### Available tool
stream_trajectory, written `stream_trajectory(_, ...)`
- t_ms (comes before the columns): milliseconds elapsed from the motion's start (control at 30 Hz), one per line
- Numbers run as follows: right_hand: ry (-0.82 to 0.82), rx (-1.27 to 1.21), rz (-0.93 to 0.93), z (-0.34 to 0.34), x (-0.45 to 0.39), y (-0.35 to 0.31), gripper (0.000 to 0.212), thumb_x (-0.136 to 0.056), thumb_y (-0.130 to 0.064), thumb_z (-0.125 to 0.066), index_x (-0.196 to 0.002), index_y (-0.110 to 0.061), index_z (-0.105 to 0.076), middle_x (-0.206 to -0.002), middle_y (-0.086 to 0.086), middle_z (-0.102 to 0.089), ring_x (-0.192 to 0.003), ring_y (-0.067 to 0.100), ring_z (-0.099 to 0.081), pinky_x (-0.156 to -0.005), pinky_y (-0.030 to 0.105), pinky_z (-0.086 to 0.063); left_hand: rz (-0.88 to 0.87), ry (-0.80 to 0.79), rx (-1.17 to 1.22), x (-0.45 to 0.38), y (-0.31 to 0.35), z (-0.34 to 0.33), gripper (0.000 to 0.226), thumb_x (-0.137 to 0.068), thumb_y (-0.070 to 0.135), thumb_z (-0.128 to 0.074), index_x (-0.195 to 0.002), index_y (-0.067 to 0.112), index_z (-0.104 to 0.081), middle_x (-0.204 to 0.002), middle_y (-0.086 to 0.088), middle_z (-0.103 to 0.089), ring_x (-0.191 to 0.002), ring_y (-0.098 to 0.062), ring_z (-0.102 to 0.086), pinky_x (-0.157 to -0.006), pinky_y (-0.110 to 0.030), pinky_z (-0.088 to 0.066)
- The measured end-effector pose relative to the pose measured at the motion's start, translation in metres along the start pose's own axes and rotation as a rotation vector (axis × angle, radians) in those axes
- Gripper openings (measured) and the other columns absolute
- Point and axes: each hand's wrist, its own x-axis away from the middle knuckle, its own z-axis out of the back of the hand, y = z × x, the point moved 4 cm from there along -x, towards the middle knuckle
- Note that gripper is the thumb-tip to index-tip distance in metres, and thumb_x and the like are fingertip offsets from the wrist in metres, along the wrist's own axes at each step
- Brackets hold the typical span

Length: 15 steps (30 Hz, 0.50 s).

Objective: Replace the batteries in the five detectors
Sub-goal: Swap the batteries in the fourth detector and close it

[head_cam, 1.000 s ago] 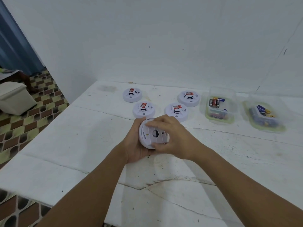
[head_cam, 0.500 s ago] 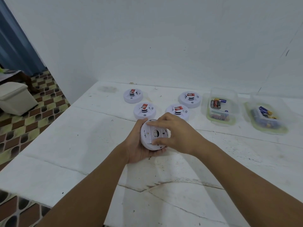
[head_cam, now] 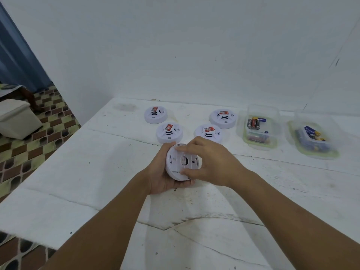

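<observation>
A scuffed white surface (head_cam: 81,172) meets a plain white wall (head_cam: 175,45) at its far edge. To the left lies a brown-and-green patterned tile floor (head_cam: 29,152), where a cream lidded bin (head_cam: 17,117) stands before a blue curtain (head_cam: 17,55).

Both bare forearms are reaching forward, converging at the middle. The left hand (head_cam: 161,172) is cupping the detector (head_cam: 180,162) from below and behind — fingers curling round its rim. The right hand (head_cam: 210,162) is pinching its face, thumb low, fingers arching over the top.
</observation>
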Motion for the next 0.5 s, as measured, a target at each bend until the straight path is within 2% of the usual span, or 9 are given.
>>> stream_trajectory(200, -0.011, -0.048, 0.024, -0.0009, -0.0011, -0.0003, 0.065, -0.084, -0.046, -0.082, -0.143, -0.038, -0.058, -0.120, -0.012, -0.056, -0.110, 0.009, -0.053, -0.089, 0.028, -0.048, -0.015, 0.021, -0.004, 0.0014, -0.0009, 0.0005, 0.060, -0.098, 0.062, -0.048, -0.122, 0.014, -0.075, -0.123, -0.016, -0.072, -0.096, -0.029, -0.072, -0.076, -0.044, -0.060)
stream_trajectory(400, -0.047, -0.025, 0.043, -0.0001, -0.0049, -0.0014, 0.067, -0.084, -0.045, -0.082, -0.145, -0.038, -0.055, -0.118, -0.021, -0.047, -0.107, -0.001, -0.047, -0.090, 0.025, -0.045, -0.025, 0.025, -0.010, 0.0025, 0.0000, 0.0002, 0.063, -0.097, 0.062, -0.048, -0.127, 0.012, -0.071, -0.125, -0.017, -0.072, -0.096, -0.030, -0.072, -0.075, -0.044, -0.060)
stream_trajectory(500, -0.039, -0.039, 0.019, -0.0018, -0.0020, 0.0011, 0.068, -0.083, -0.046, -0.082, -0.145, -0.037, -0.055, -0.122, -0.018, -0.052, -0.111, 0.004, -0.052, -0.091, 0.027, -0.048, -0.017, 0.029, -0.014, 0.0029, -0.0003, -0.0014, 0.065, -0.096, 0.064, -0.049, -0.127, 0.012, -0.071, -0.126, -0.018, -0.071, -0.097, -0.030, -0.071, -0.073, -0.043, -0.060)
